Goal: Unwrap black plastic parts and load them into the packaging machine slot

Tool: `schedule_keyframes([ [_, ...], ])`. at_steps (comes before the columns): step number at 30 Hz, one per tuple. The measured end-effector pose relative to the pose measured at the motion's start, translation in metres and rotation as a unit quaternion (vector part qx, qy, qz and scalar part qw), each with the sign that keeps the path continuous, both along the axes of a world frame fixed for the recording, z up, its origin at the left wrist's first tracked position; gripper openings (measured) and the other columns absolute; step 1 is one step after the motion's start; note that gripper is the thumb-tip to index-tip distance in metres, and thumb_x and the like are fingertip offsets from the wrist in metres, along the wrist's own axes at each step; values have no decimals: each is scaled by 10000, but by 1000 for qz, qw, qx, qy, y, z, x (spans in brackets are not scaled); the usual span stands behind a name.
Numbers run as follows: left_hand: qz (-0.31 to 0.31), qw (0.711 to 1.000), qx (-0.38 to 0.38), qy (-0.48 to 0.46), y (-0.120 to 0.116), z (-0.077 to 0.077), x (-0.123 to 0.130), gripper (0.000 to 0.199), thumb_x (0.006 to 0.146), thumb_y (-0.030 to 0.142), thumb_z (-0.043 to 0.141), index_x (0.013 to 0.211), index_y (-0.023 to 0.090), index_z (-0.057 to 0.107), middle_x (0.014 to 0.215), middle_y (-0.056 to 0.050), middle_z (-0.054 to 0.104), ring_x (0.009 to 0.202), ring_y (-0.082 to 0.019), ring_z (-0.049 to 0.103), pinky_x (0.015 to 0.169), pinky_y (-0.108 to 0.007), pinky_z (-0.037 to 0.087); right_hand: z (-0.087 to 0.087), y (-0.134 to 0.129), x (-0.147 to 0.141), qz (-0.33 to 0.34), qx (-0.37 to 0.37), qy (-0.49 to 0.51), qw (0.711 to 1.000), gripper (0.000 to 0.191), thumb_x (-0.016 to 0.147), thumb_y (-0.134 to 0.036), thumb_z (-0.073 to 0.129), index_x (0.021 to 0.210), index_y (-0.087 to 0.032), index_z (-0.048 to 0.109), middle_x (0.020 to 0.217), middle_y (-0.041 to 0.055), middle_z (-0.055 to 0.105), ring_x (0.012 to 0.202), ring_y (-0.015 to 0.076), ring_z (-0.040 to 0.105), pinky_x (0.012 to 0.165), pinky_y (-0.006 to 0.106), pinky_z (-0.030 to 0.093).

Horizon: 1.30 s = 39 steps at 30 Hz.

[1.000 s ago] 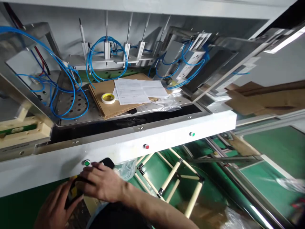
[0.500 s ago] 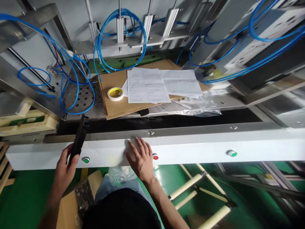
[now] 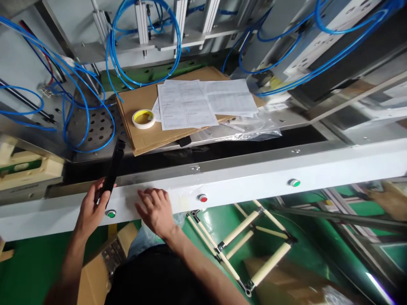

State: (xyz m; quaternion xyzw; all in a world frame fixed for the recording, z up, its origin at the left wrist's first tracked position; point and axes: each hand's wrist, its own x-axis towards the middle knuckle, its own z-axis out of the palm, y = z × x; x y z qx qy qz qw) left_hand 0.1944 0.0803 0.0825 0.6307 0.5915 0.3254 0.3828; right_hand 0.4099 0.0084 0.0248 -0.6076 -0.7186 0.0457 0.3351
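Observation:
My left hand is closed around the lower end of a long black bar-shaped part, which tilts up and away over the front edge of the machine. Beside that hand a green button sits on the white front panel. My right hand holds nothing; its fingers are apart and slightly bent, over the panel between the green button and a red button. Whether its fingertips touch the panel I cannot tell.
Behind the panel, cardboard sheets carry printed papers and a tape roll. Clear plastic film lies beside them. Blue air hoses loop around metal cylinders. Below stand a cream tube frame and a cardboard box.
My right hand has moved left along the panel, away from the red button, its fingers now more bent. My left hand still holds the black part. The camera view has shifted and tilted.

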Motion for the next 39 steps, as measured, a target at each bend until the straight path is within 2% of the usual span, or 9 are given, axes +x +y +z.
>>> schedule_keyframes([
  [4,-37,998,-29,-30,2,-6,0,708,909,732,608,1350,177,607,1330,-178,735,1284,-334,675,1128,-471,522,-5,15,-33,-30,-14,41,999,325,1029,-334,645,1324,-210,702,1056,100,723,1000,256,590,919,423,474],
  [8,-54,998,-32,-28,5,-10,-7,678,924,717,579,1331,176,615,1325,-178,734,1279,-337,674,1135,-502,516,-11,15,-38,-69,-21,86,994,207,985,-282,701,1180,-269,768,1086,83,701,997,248,569,907,418,451],
  [12,-100,995,6,-7,19,-2,-9,626,944,630,596,1374,175,588,1364,-164,714,1288,-317,669,1116,-468,530,-11,13,-42,-91,-17,93,991,158,999,-254,673,1109,-271,785,1069,78,691,988,239,559,881,406,443],
  [18,-276,960,18,39,57,15,29,543,932,602,601,1287,195,656,1313,-130,741,1264,-310,678,1094,-438,541,-13,17,-48,-103,-8,75,992,125,1007,-242,647,1068,-245,756,1017,72,692,977,245,536,893,412,424],
  [21,-333,942,-10,42,70,14,51,552,931,618,584,1267,190,683,1261,-128,761,1228,-314,697,1064,-432,560,-15,17,-50,-110,-10,50,993,92,996,-257,642,1015,-225,726,977,74,662,971,252,518,880,405,420],
  [25,-390,919,-36,52,78,7,63,516,942,602,576,1243,201,700,1195,-120,784,1185,-322,722,1016,-430,580,-20,15,-51,-101,-3,23,995,66,968,-216,630,989,-209,692,953,75,634,966,256,508,886,403,427],
  [28,-397,915,-30,64,82,4,66,510,932,599,580,1218,197,706,1179,-119,790,1168,-323,731,987,-422,591,-23,12,-51,-95,4,16,995,87,971,-207,606,1016,-200,680,996,85,651,1008,264,520,932,423,437],
  [33,-396,915,0,79,85,6,73,502,929,594,569,1201,193,702,1151,-113,798,1124,-307,745,943,-387,601,-22,4,-48,-71,19,2,997,163,987,-170,570,1117,-206,660,1126,93,691,1136,270,538,1119,505,382],
  [39,-430,898,8,92,84,8,76,491,941,561,584,1251,186,652,1178,-117,786,1140,-297,739,978,-384,579,-12,-3,-49,-47,91,-15,995,143,1018,-184,536,1080,-177,665,1023,77,696,1029,232,562,1101,447,388],
])
